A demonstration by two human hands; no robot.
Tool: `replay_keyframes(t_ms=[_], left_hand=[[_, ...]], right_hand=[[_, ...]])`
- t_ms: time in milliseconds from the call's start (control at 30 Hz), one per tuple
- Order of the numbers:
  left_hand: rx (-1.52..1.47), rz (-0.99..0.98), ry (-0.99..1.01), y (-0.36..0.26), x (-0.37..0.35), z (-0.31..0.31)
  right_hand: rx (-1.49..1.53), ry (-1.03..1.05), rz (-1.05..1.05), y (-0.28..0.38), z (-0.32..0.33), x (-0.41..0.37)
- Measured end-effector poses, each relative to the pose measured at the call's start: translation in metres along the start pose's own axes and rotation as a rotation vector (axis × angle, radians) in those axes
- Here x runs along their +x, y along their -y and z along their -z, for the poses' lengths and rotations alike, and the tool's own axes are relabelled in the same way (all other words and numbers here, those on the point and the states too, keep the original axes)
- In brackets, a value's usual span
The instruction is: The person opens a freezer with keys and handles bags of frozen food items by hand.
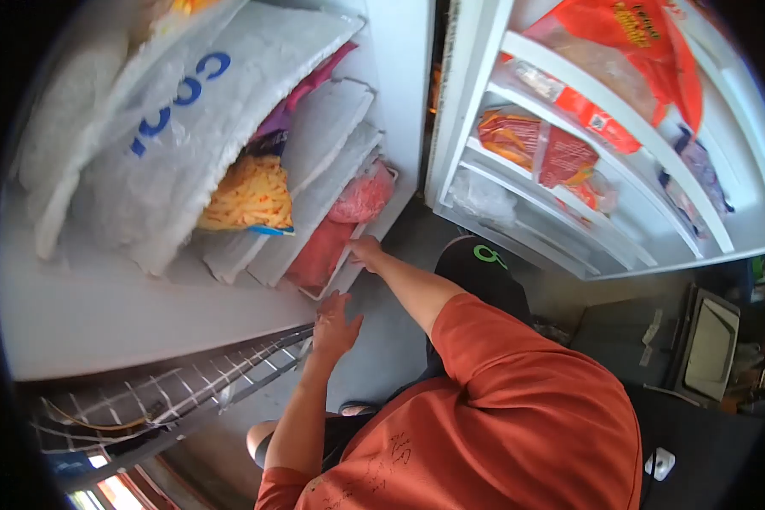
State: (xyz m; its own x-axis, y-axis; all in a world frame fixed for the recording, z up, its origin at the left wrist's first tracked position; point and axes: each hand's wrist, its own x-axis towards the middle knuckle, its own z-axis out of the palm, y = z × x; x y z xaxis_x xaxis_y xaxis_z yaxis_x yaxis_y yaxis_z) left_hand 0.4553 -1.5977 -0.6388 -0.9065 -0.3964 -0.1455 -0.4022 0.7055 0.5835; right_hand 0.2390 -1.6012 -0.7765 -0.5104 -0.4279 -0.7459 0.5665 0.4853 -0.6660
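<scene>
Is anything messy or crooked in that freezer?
Yes. The big white bag with blue letters lies slanted across the shelves, and the yellow packet is wedged under it.

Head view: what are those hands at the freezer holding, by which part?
The orange-sleeved person's farther hand seems to grip the bottom white shelf by its front edge; the nearer hand rests open on the freezer's white edge, holding nothing.

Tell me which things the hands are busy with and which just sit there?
Busy with:
right hand at the bottom tray
red packet in that tray
left hand by the wire rack

Just there:
yellow bag
white sack
orange packets in the door
</scene>
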Motion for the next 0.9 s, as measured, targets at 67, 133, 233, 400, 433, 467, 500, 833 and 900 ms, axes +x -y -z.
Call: replay_keyframes(t_ms=[67, 133, 233, 400, 433, 467, 500, 833, 900], left_hand=[[0.095, 0.044, -0.005, 0.007, 0.002, -0.006], [0.16, 0.074, -0.038, 0.006, 0.0, -0.009], [0.222, 0.075, -0.184, 0.006, -0.005, -0.006], [0.243, 0.038, -0.331, -0.008, -0.003, 0.015], [0.262, 0.032, -0.375, -0.009, 0.002, 0.016], [0.258, 0.035, -0.38, -0.008, 0.006, 0.014], [0.286, 0.028, -0.451, -0.007, 0.01, 0.01], [0.492, -0.174, -0.789, -0.017, 0.048, 0.022], [0.485, -0.074, -0.8, -0.026, 0.051, 0.026]], right_hand=[[0.435, -0.042, 0.176, -0.01, -0.019, 0.008], [0.448, -0.024, 0.182, -0.007, -0.019, -0.002], [0.413, -0.049, 0.226, -0.041, -0.026, 0.064], [0.44, -0.132, 0.124, -0.022, -0.02, -0.019], [0.42, -0.214, 0.12, -0.029, -0.02, -0.018], [0.401, -0.298, 0.113, -0.035, -0.019, -0.018], [0.391, -0.3, 0.113, -0.043, -0.02, -0.018], [0.43, -0.626, 0.18, -0.049, 0.011, -0.027], [0.384, -0.654, 0.181, -0.05, 0.019, -0.023]])
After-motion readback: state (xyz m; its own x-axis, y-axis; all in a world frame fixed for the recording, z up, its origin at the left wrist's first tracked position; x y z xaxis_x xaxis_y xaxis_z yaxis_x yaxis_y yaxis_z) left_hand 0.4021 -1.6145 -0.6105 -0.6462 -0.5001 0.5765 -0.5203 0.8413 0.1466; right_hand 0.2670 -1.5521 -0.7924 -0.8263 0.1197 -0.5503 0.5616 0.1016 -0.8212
